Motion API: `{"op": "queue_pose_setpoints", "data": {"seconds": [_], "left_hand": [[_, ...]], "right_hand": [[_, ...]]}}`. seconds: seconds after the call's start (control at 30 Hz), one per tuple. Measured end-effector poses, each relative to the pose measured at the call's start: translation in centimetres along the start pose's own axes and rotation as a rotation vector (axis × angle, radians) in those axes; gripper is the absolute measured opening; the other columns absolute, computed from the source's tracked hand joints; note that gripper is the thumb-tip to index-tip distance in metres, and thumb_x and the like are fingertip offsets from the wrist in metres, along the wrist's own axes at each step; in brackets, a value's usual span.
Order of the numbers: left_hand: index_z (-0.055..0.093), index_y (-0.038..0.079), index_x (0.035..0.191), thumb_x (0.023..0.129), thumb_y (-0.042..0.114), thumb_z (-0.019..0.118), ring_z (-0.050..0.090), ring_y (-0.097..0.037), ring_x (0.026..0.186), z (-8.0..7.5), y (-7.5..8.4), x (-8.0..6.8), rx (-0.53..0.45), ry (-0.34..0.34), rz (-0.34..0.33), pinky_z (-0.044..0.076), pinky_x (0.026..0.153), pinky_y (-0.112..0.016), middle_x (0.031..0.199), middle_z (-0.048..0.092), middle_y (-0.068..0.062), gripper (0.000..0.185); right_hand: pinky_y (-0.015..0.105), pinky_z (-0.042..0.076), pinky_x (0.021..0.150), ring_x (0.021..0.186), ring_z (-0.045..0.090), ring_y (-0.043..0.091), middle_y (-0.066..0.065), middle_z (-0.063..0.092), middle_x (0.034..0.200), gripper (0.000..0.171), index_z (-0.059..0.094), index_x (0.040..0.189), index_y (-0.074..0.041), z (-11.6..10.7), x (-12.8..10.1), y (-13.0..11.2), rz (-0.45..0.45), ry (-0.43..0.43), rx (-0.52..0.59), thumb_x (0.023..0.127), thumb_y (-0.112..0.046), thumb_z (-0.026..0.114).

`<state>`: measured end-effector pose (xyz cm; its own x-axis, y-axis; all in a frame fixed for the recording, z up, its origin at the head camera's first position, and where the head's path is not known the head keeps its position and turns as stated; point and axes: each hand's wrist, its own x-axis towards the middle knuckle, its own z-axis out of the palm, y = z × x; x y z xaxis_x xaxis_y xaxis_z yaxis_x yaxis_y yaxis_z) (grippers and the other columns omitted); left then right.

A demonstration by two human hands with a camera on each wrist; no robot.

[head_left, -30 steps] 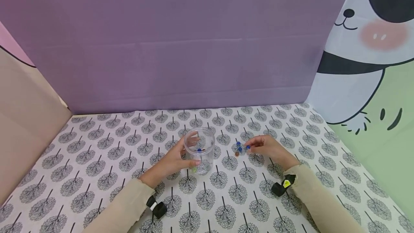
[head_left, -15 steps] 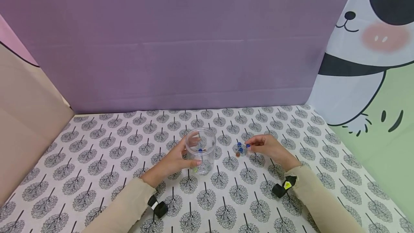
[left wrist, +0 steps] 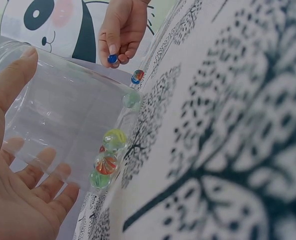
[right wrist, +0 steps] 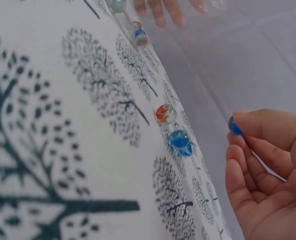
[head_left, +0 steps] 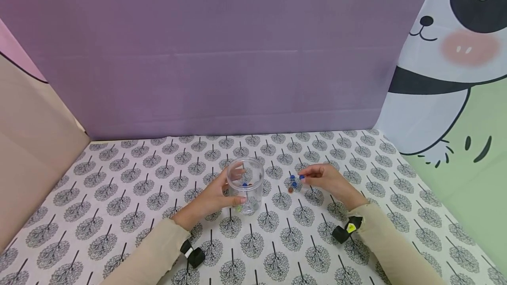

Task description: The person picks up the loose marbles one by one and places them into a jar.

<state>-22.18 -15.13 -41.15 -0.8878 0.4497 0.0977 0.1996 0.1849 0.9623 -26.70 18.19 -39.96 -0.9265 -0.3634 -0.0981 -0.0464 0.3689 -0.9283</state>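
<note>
My left hand grips a clear plastic jar that stands upright on the cloth, fingers on its far side and thumb on the near side. Several glass marbles lie at the jar's bottom, among them a yellow-swirled marble and a green one. To the right of the jar, my right hand pinches a blue marble between thumb and index finger, above the cloth. Beside it on the cloth lie an orange-red marble and two blue marbles.
A white cloth printed with dark trees covers the table. A purple backdrop rises behind it, with a beige panel at left and a panda-printed panel at right. Each wrist wears a small black camera.
My right hand has raised the pinched blue marble slightly off its place beside the loose marbles. The left hand keeps the jar where it was; the head view shifts a little.
</note>
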Motion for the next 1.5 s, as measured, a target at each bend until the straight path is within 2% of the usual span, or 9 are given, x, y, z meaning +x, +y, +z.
{"op": "queue_pose_setpoints", "data": {"seconds": [0.3, 0.5, 0.7, 0.93, 1.17, 1.5], "left_hand": [[0.021, 0.023, 0.149, 0.075, 0.014, 0.077, 0.036, -0.045, 0.131, 0.1, -0.1, 0.0, 0.009, 0.009, -0.007, 0.029, 0.104, -0.062, 0.149, 0.034, -0.01, 0.093], [0.021, 0.023, 0.149, 0.075, 0.013, 0.078, 0.036, -0.044, 0.131, 0.1, -0.1, 0.1, 0.0, 0.011, -0.009, 0.029, 0.105, -0.062, 0.149, 0.034, -0.009, 0.094], [0.021, 0.025, 0.149, 0.076, 0.012, 0.077, 0.037, -0.046, 0.129, 0.0, -0.1, 0.0, 0.002, -0.001, 0.005, 0.031, 0.104, -0.061, 0.15, 0.032, -0.012, 0.093], [0.023, 0.03, 0.148, 0.075, 0.013, 0.078, 0.037, -0.044, 0.13, 0.1, -0.1, 0.0, 0.003, 0.011, -0.008, 0.027, 0.105, -0.063, 0.149, 0.034, -0.008, 0.093], [0.022, 0.023, 0.149, 0.075, 0.015, 0.078, 0.038, -0.045, 0.129, 0.1, -0.2, 0.0, 0.014, 0.01, 0.009, 0.028, 0.105, -0.063, 0.149, 0.035, -0.009, 0.093], [0.021, 0.024, 0.149, 0.076, 0.011, 0.077, 0.037, -0.045, 0.13, 0.0, -0.1, -0.1, 0.001, 0.002, 0.011, 0.03, 0.103, -0.062, 0.15, 0.032, -0.012, 0.093]], "right_hand": [[0.033, 0.054, 0.079, 0.087, 0.062, 0.024, 0.012, 0.067, 0.098, 0.028, 0.064, 0.11, -0.001, 0.6, -0.1, -1.0, -0.041, 0.003, -0.106, 0.085, -0.012, 0.067], [0.037, 0.053, 0.083, 0.088, 0.061, 0.022, 0.011, 0.066, 0.098, 0.029, 0.064, 0.111, 0.001, 0.9, -0.1, -1.6, -0.056, 0.0, -0.082, 0.085, -0.013, 0.067], [0.037, 0.051, 0.084, 0.087, 0.06, 0.017, 0.005, 0.066, 0.097, 0.029, 0.066, 0.11, -0.004, 1.2, 0.2, -2.0, -0.049, 0.014, -0.102, 0.084, -0.016, 0.069], [0.038, 0.051, 0.084, 0.088, 0.06, 0.018, 0.006, 0.065, 0.097, 0.03, 0.065, 0.111, -0.002, 1.5, 0.3, -2.3, -0.091, -0.008, -0.088, 0.085, -0.017, 0.069], [0.038, 0.051, 0.084, 0.088, 0.06, 0.017, 0.006, 0.065, 0.097, 0.032, 0.064, 0.112, 0.001, 1.7, 0.3, -2.6, -0.104, -0.016, -0.085, 0.085, -0.016, 0.069], [0.038, 0.052, 0.084, 0.091, 0.061, 0.022, 0.005, 0.065, 0.099, 0.033, 0.064, 0.113, 0.001, 2.1, 0.1, -3.3, -0.106, -0.018, -0.06, 0.086, -0.018, 0.069]]}}
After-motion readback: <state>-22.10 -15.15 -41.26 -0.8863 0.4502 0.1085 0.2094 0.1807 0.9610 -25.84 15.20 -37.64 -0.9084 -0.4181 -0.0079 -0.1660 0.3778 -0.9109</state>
